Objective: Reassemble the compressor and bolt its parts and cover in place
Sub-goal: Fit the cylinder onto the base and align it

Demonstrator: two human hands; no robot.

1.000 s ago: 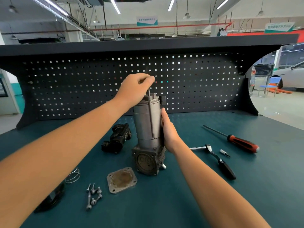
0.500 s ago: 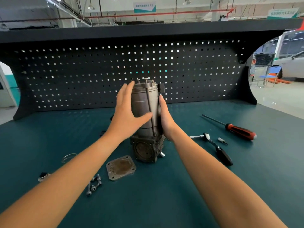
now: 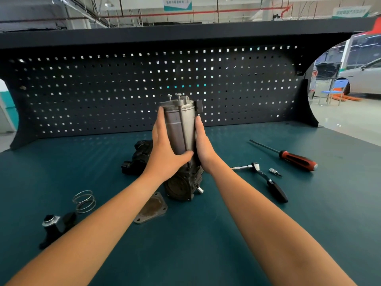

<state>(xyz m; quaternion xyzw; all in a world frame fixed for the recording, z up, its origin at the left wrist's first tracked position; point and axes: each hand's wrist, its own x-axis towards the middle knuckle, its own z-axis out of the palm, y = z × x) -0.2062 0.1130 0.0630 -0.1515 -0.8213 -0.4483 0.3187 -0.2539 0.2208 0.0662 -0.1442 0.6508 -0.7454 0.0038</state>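
Note:
The compressor stands upright on the teal bench, a grey cylinder on a dark square base. My left hand holds the cylinder's left side, fingers pointing up and thumb curled across the front. My right hand presses flat against its right side with straight fingers. A long bolt runs down the cylinder's front, and two bolt heads stick up above the top cap. The square cover plate lies flat in front of the base, partly under my left forearm.
A black component sits behind my left hand. To the left lie a wire spring and a black fitting. On the right are a ratchet, a small bit and a red-handled screwdriver. A pegboard wall closes off the bench at the back.
My left hand left the bolt at the cylinder's top and came down to hold the cylinder's left side. The right hand stayed against the right side.

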